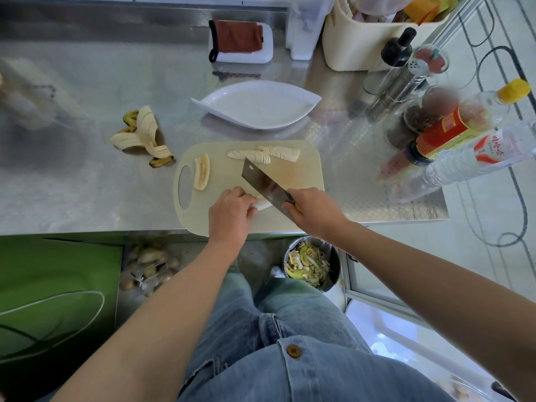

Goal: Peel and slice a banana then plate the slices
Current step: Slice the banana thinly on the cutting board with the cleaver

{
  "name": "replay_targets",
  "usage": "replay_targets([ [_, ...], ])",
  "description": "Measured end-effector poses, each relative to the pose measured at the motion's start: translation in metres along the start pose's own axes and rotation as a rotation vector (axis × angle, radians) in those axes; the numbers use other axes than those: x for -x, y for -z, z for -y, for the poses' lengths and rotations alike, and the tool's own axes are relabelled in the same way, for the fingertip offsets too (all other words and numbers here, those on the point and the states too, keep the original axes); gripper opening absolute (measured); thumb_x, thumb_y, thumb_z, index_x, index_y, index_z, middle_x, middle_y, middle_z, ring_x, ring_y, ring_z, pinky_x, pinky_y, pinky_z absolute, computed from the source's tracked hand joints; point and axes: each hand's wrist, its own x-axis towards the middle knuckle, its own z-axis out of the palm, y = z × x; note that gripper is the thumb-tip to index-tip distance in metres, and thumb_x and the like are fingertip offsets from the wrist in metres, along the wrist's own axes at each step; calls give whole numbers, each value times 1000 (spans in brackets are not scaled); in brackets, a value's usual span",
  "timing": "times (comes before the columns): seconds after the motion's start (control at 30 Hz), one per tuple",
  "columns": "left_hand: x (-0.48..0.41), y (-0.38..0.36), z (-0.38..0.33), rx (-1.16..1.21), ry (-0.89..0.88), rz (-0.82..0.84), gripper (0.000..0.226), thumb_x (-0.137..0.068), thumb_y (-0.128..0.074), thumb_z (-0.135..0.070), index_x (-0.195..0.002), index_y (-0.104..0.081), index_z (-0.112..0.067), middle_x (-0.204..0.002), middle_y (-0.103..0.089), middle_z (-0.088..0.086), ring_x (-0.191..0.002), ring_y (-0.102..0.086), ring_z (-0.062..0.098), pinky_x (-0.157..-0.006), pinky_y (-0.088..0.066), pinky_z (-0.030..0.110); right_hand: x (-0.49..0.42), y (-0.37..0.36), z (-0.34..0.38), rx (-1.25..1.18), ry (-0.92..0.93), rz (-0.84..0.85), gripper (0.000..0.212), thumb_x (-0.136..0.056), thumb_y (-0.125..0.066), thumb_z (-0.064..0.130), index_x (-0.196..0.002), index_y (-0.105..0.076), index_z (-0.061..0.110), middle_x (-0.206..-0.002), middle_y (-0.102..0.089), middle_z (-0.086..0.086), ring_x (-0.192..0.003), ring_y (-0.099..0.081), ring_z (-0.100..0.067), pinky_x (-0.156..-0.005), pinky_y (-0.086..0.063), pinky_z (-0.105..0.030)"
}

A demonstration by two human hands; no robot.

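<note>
Left hand (229, 211) curled, pinning banana (263, 203) at board's (307, 175) 6 o'clock; right hand (311, 211) fisted on cleaver (265, 185). Risk: blade right beside left fingertips, slip nicks them

Bright, even daylight fills the scene, strongest at the right, where the pale floor (478, 198) is nearly washed out. The steel counter (87, 184) throws back soft, milky glare — shadows under the white plate (258, 104) are faint. Wide-angle bending curves the edges, and the far-left corner and right-side bottles (464, 123) are smeared out of focus.
</note>
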Motion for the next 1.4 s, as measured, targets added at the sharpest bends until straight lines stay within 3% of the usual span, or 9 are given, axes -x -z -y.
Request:
replay_targets([
  [0.17, -1, -2, 1, -3, -1, -2, 14, -82, -70, -14, -96, -74, -14, -89, -65, 3, -83, -54, 26, -61, -48, 35, 3, -10, -3, 30, -26, 29, 19, -97, -44, 26, -91, -55, 11, -81, -59, -8, -70, -53, -27, -57, -37, -30],
  [0.37, -2, -1, 0, -13, -7, 6, 14, -83, -70, -14, -97, -74, -15, -90, -65, 2, -84, -54, 25, -61, -48, 35, 4, -8, -4, 11, -4, 0, 18, -96, -44, 25, -81, -46, 16, -74, -54, -3, -67, -53, -25, -55, -36, -30],
  [0.5, -1, -1, 1, -23, -14, -1, 12, -82, -70, -13, -93, -74, -14, -87, -64, 3, -82, -54, 25, -58, -43, 32, 3, -3, -1, -9, 14, -28, 20, -96, -45, 25, -80, -47, 13, -72, -54, -3, -66, -53, -27, -56, -43, -35],
  [0.6, -1, 0, 1, -29, -15, -4, 11, -82, -71, -14, -93, -74, -15, -87, -64, 2, -81, -54, 24, -58, -42, 31, 2, -1, 1, -2, 21, -17, 19, -96, -45, 24, -79, -45, 14, -72, -53, -3, -67, -53, -28, -56, -37, -32],
  [0.8, -3, -1, 1, -24, -11, 0, 13, -83, -70, -15, -95, -74, -16, -90, -65, 1, -83, -54, 23, -59, -36, 29, 1, -3, 1, 26, 11, -8, 19, -97, -43, 25, -85, -50, 12, -77, -58, -7, -68, -53, -27, -56, -35, -30],
  [0.97, -3, 0, 0, -28, -6, 20, 16, -84, -70, -18, -99, -74, -17, -93, -65, 1, -85, -53, 23, -60, -43, 31, 4, -14, -2, 53, -27, 8, 22, -97, -42, 26, -96, -56, 9, -85, -63, -10, -74, -56, -30, -58, -35, -30],
  [1.07, -3, 1, -1, -21, 2, 25, 16, -84, -70, -16, -99, -73, -16, -93, -65, 2, -86, -54, 24, -63, -49, 35, 2, -13, -2, 48, -32, 14, 22, -97, -42, 26, -92, -55, 9, -83, -62, -10, -72, -56, -30, -57, -36, -31],
  [1.23, -2, 1, 0, -23, -6, 17, 15, -84, -69, -17, -98, -73, -16, -92, -65, 1, -85, -54, 23, -62, -46, 33, 3, -7, -2, -19, -7, -42, 22, -95, -45, 26, -81, -51, 10, -74, -59, -7, -66, -54, -28, -56, -43, -35],
  [1.4, -2, 0, 0, -44, -8, 3, 15, -84, -69, -17, -98, -74, -17, -92, -65, 1, -85, -54, 22, -60, -38, 28, 2, -3, 0, 0, 11, -24, 20, -96, -45, 26, -84, -51, 11, -74, -55, -4, -66, -51, -25, -56, -34, -31],
])
